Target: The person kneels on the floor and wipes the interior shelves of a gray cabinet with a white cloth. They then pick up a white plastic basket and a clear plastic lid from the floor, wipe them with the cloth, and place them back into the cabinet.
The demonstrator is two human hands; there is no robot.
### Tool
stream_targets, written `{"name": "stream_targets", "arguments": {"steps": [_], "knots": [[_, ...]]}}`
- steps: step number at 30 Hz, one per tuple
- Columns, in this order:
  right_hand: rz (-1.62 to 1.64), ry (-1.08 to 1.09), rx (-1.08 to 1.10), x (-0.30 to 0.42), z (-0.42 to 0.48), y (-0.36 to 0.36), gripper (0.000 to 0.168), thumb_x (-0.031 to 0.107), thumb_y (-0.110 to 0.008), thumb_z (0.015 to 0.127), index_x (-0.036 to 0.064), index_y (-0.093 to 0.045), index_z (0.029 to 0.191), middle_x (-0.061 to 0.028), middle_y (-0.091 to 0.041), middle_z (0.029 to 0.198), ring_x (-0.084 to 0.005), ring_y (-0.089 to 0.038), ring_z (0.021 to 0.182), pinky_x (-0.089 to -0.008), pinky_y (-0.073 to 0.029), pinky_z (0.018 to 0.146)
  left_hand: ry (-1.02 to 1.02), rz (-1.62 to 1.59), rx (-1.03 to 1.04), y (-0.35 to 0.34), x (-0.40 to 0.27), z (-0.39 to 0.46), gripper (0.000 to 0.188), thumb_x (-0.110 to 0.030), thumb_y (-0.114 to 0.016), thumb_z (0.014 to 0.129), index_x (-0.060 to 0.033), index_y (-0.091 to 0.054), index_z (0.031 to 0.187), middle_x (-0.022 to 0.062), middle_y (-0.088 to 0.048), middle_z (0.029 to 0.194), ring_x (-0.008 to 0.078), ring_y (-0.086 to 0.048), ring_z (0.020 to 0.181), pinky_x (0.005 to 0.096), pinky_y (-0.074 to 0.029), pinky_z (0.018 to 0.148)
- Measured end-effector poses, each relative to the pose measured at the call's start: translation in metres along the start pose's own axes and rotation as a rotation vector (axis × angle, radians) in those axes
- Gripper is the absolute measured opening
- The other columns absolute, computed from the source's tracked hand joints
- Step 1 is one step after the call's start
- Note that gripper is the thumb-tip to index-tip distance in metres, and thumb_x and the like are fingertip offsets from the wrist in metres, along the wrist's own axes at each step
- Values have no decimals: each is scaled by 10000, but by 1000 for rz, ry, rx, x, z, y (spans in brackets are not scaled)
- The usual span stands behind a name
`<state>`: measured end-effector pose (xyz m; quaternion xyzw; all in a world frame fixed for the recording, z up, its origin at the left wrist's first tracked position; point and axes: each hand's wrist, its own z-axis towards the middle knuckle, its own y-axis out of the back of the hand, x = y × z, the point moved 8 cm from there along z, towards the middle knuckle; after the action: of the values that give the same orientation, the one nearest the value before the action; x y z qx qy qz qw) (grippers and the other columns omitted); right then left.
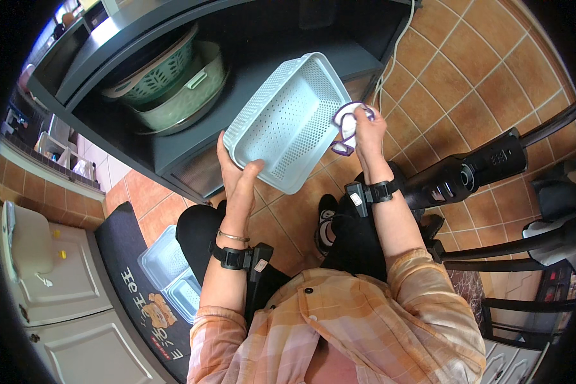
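Observation:
A pale blue perforated plastic basket (288, 122) is tilted in front of the lower shelf, its open side facing me. My left hand (237, 177) grips its near left corner, thumb over the rim and fingers along the outer wall. At the basket's right end, my right hand (370, 127) pinches a bunched white cloth with purple edging (348, 126). The cloth lies against or very close to the rim; I cannot tell whether it touches.
A dark grey shelf unit (249, 96) holds a green patterned colander (165, 72) and a pale green basin (187, 103). Clear plastic containers (173, 269) rest on a dark printed mat (120, 254) at left. A black stick vacuum (465, 173) and a white cable (391, 57) are at right.

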<state>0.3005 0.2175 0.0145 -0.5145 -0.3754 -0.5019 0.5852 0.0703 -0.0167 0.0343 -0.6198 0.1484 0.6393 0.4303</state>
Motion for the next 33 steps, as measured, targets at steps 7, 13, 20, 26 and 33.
{"name": "stream_targets", "arguments": {"steps": [7,13,20,26,33], "knots": [[-23,234,36,68,2,0,220,24,-591,777,-11,-628,991,-64,-635,872,-114,-590,757,-233,-475,675,40,-36,-4,3,6,-2,816,-120,-547,652,-5,-206,1384,143,-374,1283,249,-372,1188,334,-269,1019],[-832,458,299,87,-8,-48,338,150,-663,704,112,-625,1038,-150,-661,814,-271,-655,764,-330,-506,705,14,13,-38,0,3,-4,787,-137,-543,654,17,-239,1364,148,-392,1263,248,-385,1172,330,-275,1012],[-945,248,249,39,-23,-34,296,224,-615,700,41,-632,932,-197,-646,801,-353,-626,779,-412,-486,708,-27,60,-120,18,5,-6,762,-162,-556,660,49,-276,1337,157,-412,1245,247,-407,1152,328,-291,997],[-636,25,468,-22,-21,-21,201,122,-615,699,-1,-649,855,-129,-658,743,-219,-628,654,-319,-483,614,1,172,-9,9,-13,3,1073,-394,-736,702,10,-31,1403,191,-344,1316,285,-383,1197,349,-290,1005],[-51,-354,281,-33,-57,-29,120,42,-572,787,-18,-610,883,-69,-630,732,-133,-580,561,-251,-464,485,-300,224,-1,-10,-30,-6,1304,-550,-780,582,-56,101,1406,219,-156,1416,345,-234,1309,434,-212,1049]]}}
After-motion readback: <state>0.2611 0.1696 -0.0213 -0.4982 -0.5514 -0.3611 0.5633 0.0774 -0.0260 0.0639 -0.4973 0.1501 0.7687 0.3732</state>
